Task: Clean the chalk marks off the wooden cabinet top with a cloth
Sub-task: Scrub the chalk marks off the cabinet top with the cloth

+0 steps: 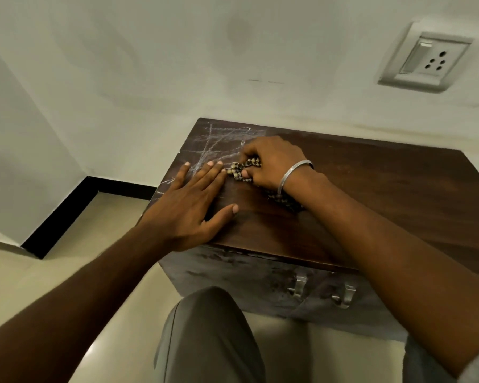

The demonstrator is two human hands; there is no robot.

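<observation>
The right hand (pixel 271 161) grips a checked cloth (pixel 239 171) on the cabinet top (pixel 385 183), beside the chalk marks (pixel 219 142). The left hand (pixel 191 200) lies spread flat just left of the cloth.

The left hand (pixel 194 200) lies flat, palm down, fingers straight and spread, thumb out to the right. And the right hand (pixel 271 161) sits just beyond it, fingers curled under, gripping a bunched cloth (pixel 239 171). Both bare forearms reach in from the near side, left fingertips close by the right thumb
</observation>
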